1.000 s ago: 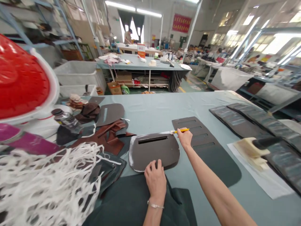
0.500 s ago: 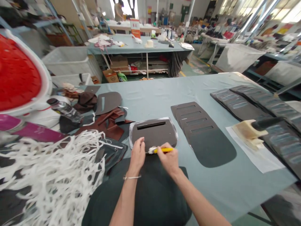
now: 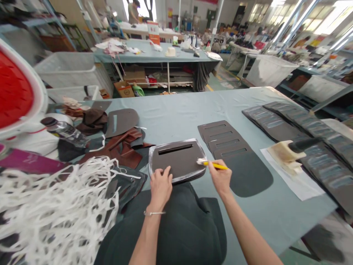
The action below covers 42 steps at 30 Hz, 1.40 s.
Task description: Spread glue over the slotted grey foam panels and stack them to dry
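A dark slotted panel [image 3: 179, 158] lies flat before me, with a whitish coating along its edges. My left hand [image 3: 161, 184] rests on its near left part, fingers spread. In my right hand [image 3: 221, 178] is a yellow-handled brush [image 3: 216, 166], gripped by the handle. Its white-smeared head is over the panel's right edge; whether it touches cannot be made out. Right of it, several similar slotted panels [image 3: 248, 173] overlap in a fanned row. Dark green fabric [image 3: 187, 221] covers the area below the panel.
White strips [image 3: 68, 206] are heaped at left, near brown leather scraps [image 3: 124, 147], a clear bottle [image 3: 66, 130] and a purple bottle [image 3: 33, 160]. At right, a glue-crusted container [image 3: 285, 154] sits on white paper [image 3: 300, 184], beside stacked coated panels [image 3: 325, 165]. Another table [image 3: 132, 57] stands beyond.
My right hand with the brush has moved from the panel's near edge to its right edge. My left hand has spread its fingers on the panel. White coating now shows along the near edge.
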Each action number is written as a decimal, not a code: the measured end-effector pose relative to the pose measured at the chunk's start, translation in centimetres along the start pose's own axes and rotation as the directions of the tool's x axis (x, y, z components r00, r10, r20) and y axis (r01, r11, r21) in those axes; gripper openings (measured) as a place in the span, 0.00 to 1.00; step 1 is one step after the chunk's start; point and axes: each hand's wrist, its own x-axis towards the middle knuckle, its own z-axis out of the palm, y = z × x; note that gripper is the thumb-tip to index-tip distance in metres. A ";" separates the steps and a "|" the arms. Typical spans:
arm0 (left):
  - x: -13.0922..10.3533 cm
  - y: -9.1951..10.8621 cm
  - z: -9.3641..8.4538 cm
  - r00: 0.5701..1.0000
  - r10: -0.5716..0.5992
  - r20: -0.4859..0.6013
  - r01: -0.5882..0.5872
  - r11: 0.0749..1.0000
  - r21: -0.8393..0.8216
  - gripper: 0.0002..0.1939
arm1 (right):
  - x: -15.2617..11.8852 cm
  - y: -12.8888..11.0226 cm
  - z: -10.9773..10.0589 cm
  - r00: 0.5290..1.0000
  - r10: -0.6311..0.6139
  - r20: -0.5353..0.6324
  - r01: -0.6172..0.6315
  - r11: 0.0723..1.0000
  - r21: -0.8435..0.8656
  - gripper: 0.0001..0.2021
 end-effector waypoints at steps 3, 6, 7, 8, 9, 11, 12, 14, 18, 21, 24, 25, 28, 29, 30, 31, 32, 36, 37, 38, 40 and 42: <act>-0.5 1.6 0.3 0.999 -0.024 -0.042 0.031 0.984 0.177 0.19 | -1.8 -5.3 8.6 0.970 -0.143 0.198 0.101 0.973 0.209 0.09; -0.5 1.8 0.7 0.999 -0.030 -0.027 0.036 0.974 0.222 0.18 | -2.9 -7.6 14.6 0.927 -0.232 0.295 0.158 0.954 0.254 0.07; -0.5 1.7 0.8 0.999 -0.034 -0.030 0.040 0.973 0.226 0.18 | -2.6 -7.2 15.1 0.922 -0.236 0.307 0.165 0.957 0.240 0.07; -0.5 1.5 0.9 0.998 -0.036 -0.042 0.045 0.973 0.227 0.18 | -1.9 -6.2 14.8 0.928 -0.225 0.298 0.166 0.963 0.213 0.07; -0.4 1.4 0.9 0.998 -0.035 -0.061 0.048 0.973 0.226 0.18 | -0.8 -4.8 13.9 0.944 -0.201 0.263 0.158 0.972 0.174 0.08; -0.4 1.3 1.0 0.995 -0.030 -0.096 0.050 0.974 0.223 0.19 | 1.9 -1.9 10.9 0.985 -0.122 0.119 0.113 0.990 0.079 0.10; -0.4 1.4 1.0 0.994 -0.029 -0.108 0.052 0.974 0.222 0.19 | 3.2 -0.8 9.5 0.997 -0.078 0.022 0.077 0.997 0.025 0.10; -0.4 1.5 1.1 0.993 -0.025 -0.119 0.052 0.973 0.227 0.19 | 4.5 -0.2 8.0 0.994 -0.038 -0.104 0.035 0.999 -0.033 0.10; -0.3 1.6 1.2 0.993 -0.020 -0.113 0.049 0.966 0.254 0.18 | 2.0 -4.5 12.5 0.973 -0.221 0.066 0.215 0.973 0.081 0.09; -0.3 1.4 1.4 0.995 -0.021 -0.095 0.047 0.962 0.270 0.17 | -0.1 -6.9 16.7 0.922 -0.314 0.224 0.286 0.946 0.151 0.08; -0.4 1.3 1.4 0.993 -0.028 -0.112 0.056 0.965 0.255 0.18 | 1.6 -4.9 15.8 0.958 -0.225 0.177 0.224 0.974 0.026 0.08; -0.4 1.4 1.2 0.993 -0.033 -0.117 0.061 0.967 0.246 0.19 | 2.9 -3.5 14.4 0.975 -0.185 0.125 0.191 0.981 -0.035 0.09; -0.2 1.9 0.8 0.992 -0.064 -0.109 0.087 0.973 0.215 0.19 | 6.5 0.4 9.7 0.989 -0.138 -0.042 0.129 0.977 -0.171 0.11; 0.0 2.2 0.7 0.991 -0.080 -0.105 0.100 0.975 0.201 0.18 | 7.2 1.3 8.4 0.987 -0.140 -0.078 0.123 0.974 -0.193 0.12; 0.3 2.5 0.7 0.990 -0.098 -0.102 0.115 0.977 0.179 0.18 | 7.5 2.1 7.5 0.986 -0.138 -0.096 0.116 0.971 -0.210 0.13; 0.7 3.0 0.8 0.989 -0.113 -0.095 0.125 0.982 0.140 0.17 | 7.5 2.8 6.8 0.987 -0.125 -0.097 0.100 0.968 -0.230 0.14; 1.1 3.5 1.1 0.990 -0.117 -0.082 0.123 0.990 0.073 0.16 | 7.2 3.4 6.5 0.992 -0.097 -0.081 0.074 0.964 -0.254 0.15; 3.7 6.2 3.7 0.996 -0.075 0.050 0.090 0.869 -0.487 0.14 | 5.0 4.8 6.1 1.000 0.026 0.016 -0.020 0.953 -0.303 0.18; 4.5 7.0 4.6 0.993 -0.075 0.090 0.114 0.781 -0.614 0.14 | 4.4 4.9 5.9 0.999 0.022 0.027 -0.014 0.960 -0.280 0.18; 5.2 7.8 5.4 0.988 -0.085 0.126 0.149 0.699 -0.700 0.13 | 4.0 4.9 5.8 1.000 0.004 0.030 0.004 0.969 -0.248 0.18; 6.5 9.3 6.7 0.977 -0.109 0.186 0.214 0.592 -0.777 0.12 | 3.3 4.5 5.3 0.999 -0.046 0.024 0.050 0.983 -0.174 0.18; 7.8 10.5 7.5 0.966 -0.117 0.229 0.255 0.541 -0.801 0.15 | 2.8 3.7 4.9 0.996 -0.085 0.001 0.085 0.992 -0.098 0.17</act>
